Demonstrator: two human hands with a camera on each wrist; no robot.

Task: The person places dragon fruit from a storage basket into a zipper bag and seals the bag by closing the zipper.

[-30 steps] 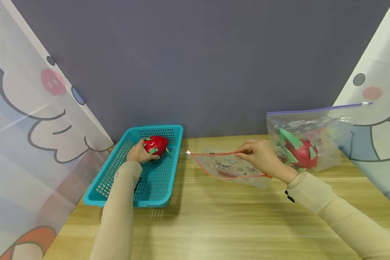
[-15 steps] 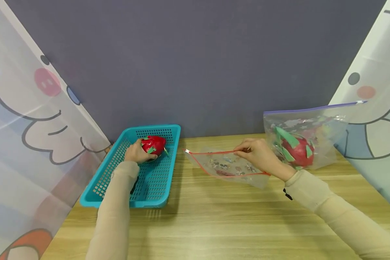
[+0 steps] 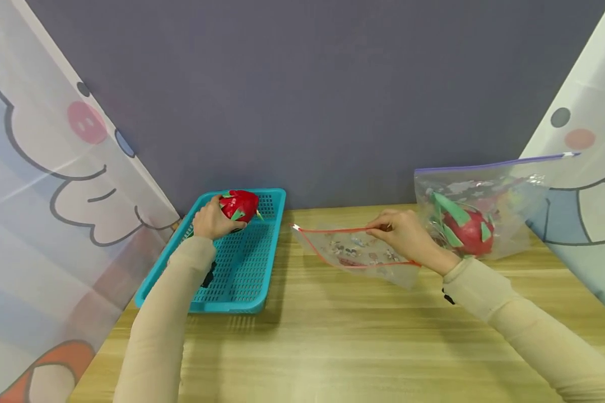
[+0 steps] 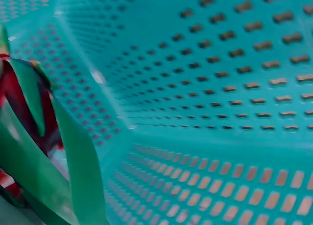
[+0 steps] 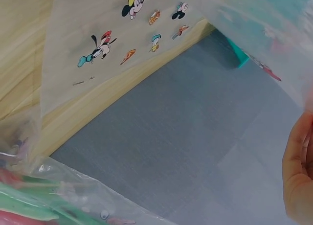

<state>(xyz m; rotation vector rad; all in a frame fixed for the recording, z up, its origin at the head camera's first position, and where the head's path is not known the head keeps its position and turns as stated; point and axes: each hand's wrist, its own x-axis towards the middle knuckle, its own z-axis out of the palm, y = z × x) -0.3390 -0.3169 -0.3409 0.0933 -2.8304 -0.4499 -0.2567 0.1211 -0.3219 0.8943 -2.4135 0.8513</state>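
Where the left hand (image 3: 209, 219) grips, the dragon fruit (image 3: 238, 205) is red, green-scaled.

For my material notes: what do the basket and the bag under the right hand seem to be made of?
Basket: likely rigid moulded plastic, teal, slightly glossy, with a perforated grid. Bag: thin, clear, flexible plastic film, wrinkled, with printed cartoons and a red zip edge.

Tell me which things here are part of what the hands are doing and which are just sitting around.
In use:
left hand gripping the dragon fruit
blue basket beneath it
right hand pinching the empty zip bag

Lying about:
filled zip bag holding another fruit
wooden table
cartoon curtains
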